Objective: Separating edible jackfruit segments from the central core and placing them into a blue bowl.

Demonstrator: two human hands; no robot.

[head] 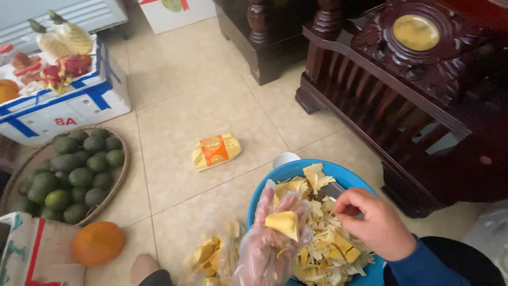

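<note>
The left hand [272,238], in a thin clear plastic glove, is closed around a yellow fruit piece [283,223], pinching it between thumb and fingers just above the blue bowl [288,175]. The right hand [373,222], bare and in a blue sleeve, is clenched on what looks like a knife [333,189], whose grey blade lies over the far side of the bowl; the handle itself is hidden inside the fist.

The piece looks light, soft and somewhat fleshy, probably sticky or slick, so it likely bruises under a hard squeeze. A gentle pinch across its thicker edges, as the gloved fingers have it, seems the safest hold. It is a smooth, pale-yellow wedge with a folded rim.

The bowl is heaped with yellow shreds [325,243] and strips of the same fruit. To the left of the bowl lie a yellow packet [216,151] on the tiled floor, an orange [98,242], and a woven basket [119,182] of green fruit.
</note>
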